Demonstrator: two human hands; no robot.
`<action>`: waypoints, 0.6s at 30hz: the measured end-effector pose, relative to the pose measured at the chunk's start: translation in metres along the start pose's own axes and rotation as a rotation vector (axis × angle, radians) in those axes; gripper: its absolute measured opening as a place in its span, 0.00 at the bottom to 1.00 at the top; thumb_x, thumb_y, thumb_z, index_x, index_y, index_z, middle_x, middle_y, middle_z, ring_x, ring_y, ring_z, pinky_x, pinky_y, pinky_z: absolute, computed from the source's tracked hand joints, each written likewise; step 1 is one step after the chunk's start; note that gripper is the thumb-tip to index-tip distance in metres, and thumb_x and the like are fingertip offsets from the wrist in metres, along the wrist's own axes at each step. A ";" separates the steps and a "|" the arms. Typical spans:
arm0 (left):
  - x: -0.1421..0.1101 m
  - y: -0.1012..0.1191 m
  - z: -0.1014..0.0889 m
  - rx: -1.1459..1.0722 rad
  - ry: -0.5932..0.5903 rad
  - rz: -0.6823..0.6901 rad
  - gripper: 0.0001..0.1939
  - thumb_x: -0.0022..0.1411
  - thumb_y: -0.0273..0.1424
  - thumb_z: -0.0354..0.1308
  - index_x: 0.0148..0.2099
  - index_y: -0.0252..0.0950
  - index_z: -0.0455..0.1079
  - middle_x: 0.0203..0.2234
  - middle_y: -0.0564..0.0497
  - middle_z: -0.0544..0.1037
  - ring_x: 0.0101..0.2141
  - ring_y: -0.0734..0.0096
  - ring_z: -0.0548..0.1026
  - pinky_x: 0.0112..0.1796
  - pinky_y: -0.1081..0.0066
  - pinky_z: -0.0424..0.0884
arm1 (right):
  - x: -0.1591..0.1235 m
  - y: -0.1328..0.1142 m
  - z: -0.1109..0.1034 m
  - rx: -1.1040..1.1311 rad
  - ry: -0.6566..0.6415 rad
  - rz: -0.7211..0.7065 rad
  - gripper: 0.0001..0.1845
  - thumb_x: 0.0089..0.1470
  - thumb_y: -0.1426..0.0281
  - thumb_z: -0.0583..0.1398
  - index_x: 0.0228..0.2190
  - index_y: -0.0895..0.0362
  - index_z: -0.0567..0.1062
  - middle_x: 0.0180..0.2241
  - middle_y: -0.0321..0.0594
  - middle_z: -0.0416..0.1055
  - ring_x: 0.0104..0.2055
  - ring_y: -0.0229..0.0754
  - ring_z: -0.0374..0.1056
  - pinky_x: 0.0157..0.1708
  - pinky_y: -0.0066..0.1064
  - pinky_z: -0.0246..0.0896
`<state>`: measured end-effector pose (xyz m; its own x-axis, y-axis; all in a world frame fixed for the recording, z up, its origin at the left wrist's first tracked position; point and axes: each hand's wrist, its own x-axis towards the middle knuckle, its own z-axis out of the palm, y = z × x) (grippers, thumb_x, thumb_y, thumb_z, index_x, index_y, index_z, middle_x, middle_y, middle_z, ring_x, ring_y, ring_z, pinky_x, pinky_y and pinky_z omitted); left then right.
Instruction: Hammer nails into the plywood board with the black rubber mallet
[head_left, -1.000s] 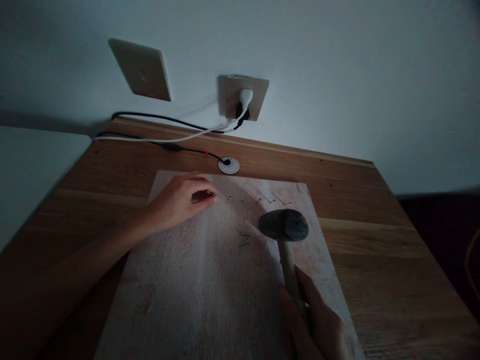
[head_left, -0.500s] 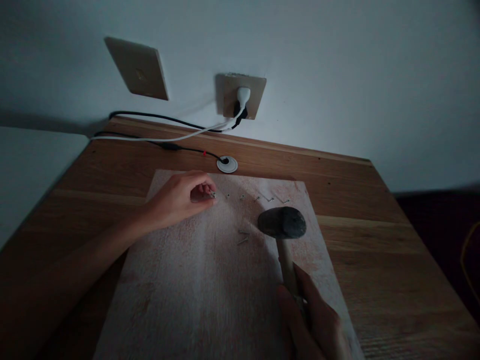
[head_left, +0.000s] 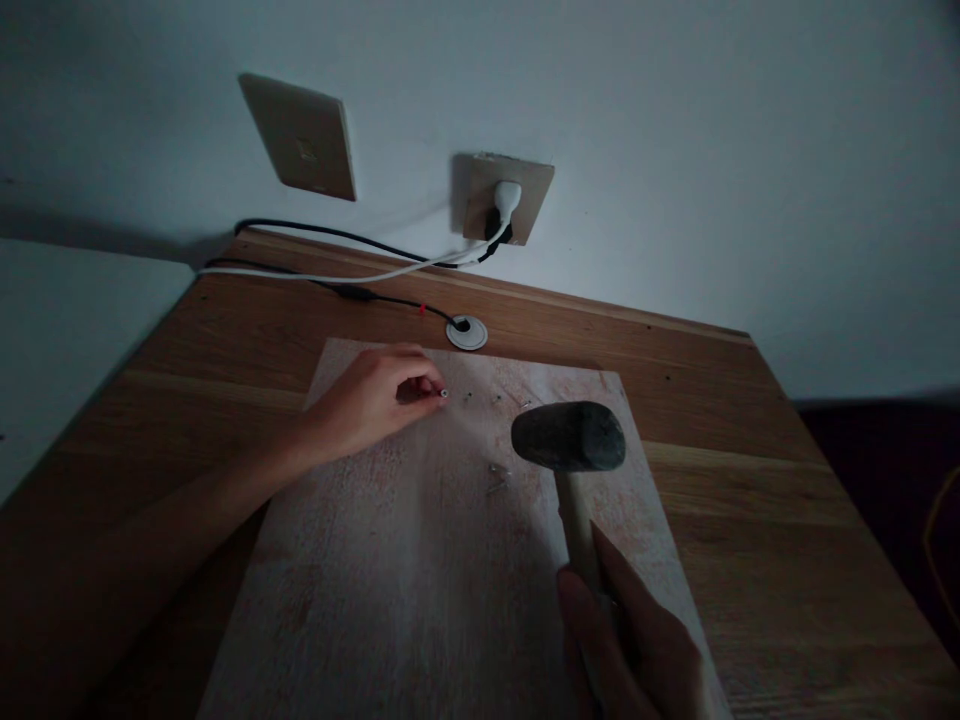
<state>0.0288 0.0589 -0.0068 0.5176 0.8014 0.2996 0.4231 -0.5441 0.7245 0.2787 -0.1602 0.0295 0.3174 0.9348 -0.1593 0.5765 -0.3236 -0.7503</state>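
My left hand [head_left: 371, 400] pinches a small nail [head_left: 444, 393] upright on a pale wooden board [head_left: 390, 570], near the board's far edge. More small nails [head_left: 471, 393] stand in a row to the right of it, and loose nails [head_left: 497, 477] lie further down the board. My right hand [head_left: 626, 645] grips the wooden handle of a mallet [head_left: 568, 438]. Its dark head hovers over the board, to the right of the pinched nail and apart from it.
The board lies on a wooden desk [head_left: 765, 500] against a white wall. A white cable grommet [head_left: 466, 331] sits behind the board. Black and white cables [head_left: 337, 270] run along the desk's back edge to a wall socket [head_left: 506, 198]. A blank wall plate [head_left: 304, 140] is further left.
The mallet head has risen slightly and moved a little towards the far edge of the board, covering some of the nail row. My left hand still pinches the nail at about the same spot.
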 end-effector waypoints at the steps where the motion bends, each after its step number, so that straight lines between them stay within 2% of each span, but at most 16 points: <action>1: 0.000 -0.001 0.000 0.009 -0.001 0.011 0.03 0.64 0.24 0.68 0.36 0.36 0.79 0.31 0.54 0.79 0.31 0.75 0.76 0.35 0.73 0.68 | 0.003 -0.006 0.001 -0.004 -0.012 -0.004 0.28 0.70 0.54 0.62 0.60 0.60 0.81 0.20 0.39 0.76 0.17 0.43 0.72 0.19 0.33 0.72; 4: -0.002 -0.004 0.002 0.030 0.009 0.018 0.03 0.64 0.22 0.67 0.38 0.35 0.80 0.33 0.52 0.81 0.34 0.72 0.78 0.37 0.72 0.70 | 0.016 -0.026 0.009 0.005 -0.063 -0.019 0.30 0.69 0.53 0.62 0.62 0.59 0.79 0.14 0.30 0.65 0.14 0.40 0.64 0.12 0.30 0.60; 9: -0.004 -0.006 0.004 0.049 -0.002 0.010 0.04 0.65 0.22 0.66 0.39 0.35 0.80 0.34 0.52 0.81 0.34 0.71 0.78 0.36 0.72 0.70 | 0.036 -0.049 0.026 0.106 -0.192 -0.096 0.28 0.71 0.52 0.58 0.59 0.60 0.79 0.16 0.28 0.59 0.15 0.37 0.57 0.11 0.28 0.49; 14: -0.004 -0.006 0.004 0.080 -0.010 0.002 0.06 0.64 0.20 0.66 0.36 0.35 0.79 0.32 0.52 0.80 0.33 0.71 0.78 0.35 0.71 0.68 | 0.042 -0.051 0.037 0.085 -0.210 -0.101 0.32 0.70 0.54 0.58 0.65 0.62 0.73 0.17 0.29 0.64 0.16 0.39 0.61 0.12 0.29 0.52; 18: -0.004 -0.006 0.005 0.026 0.021 -0.007 0.05 0.63 0.20 0.67 0.37 0.35 0.79 0.33 0.52 0.80 0.33 0.72 0.78 0.35 0.72 0.68 | 0.043 -0.050 0.037 0.044 -0.208 -0.100 0.31 0.71 0.53 0.57 0.63 0.61 0.76 0.17 0.29 0.63 0.16 0.37 0.59 0.13 0.29 0.50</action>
<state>0.0284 0.0579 -0.0154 0.4988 0.8103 0.3076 0.4459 -0.5442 0.7106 0.2357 -0.0988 0.0369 0.0960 0.9734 -0.2079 0.5627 -0.2254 -0.7954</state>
